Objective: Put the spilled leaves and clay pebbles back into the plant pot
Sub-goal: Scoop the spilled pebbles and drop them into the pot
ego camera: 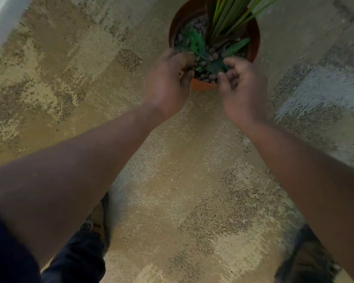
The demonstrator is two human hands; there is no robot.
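A terracotta plant pot (203, 86) stands on the carpet at the top centre, with a green long-leaved plant (227, 15) growing in it. Brown clay pebbles (212, 54) fill the pot, and loose green leaves (194, 40) lie on top of them. My left hand (168, 82) is at the pot's near-left rim, back facing up, its curled fingers reaching in beside a leaf; what it holds is hidden. My right hand (243, 88) is cupped at the near-right rim, fingers curled around what look like a few pebbles.
Mottled tan and grey carpet (172, 160) covers the floor all around the pot. A white wall edge (0, 23) runs along the top left. My dark-trousered left leg (80, 258), its shoe (98, 217) and my right foot (307, 258) are at the bottom.
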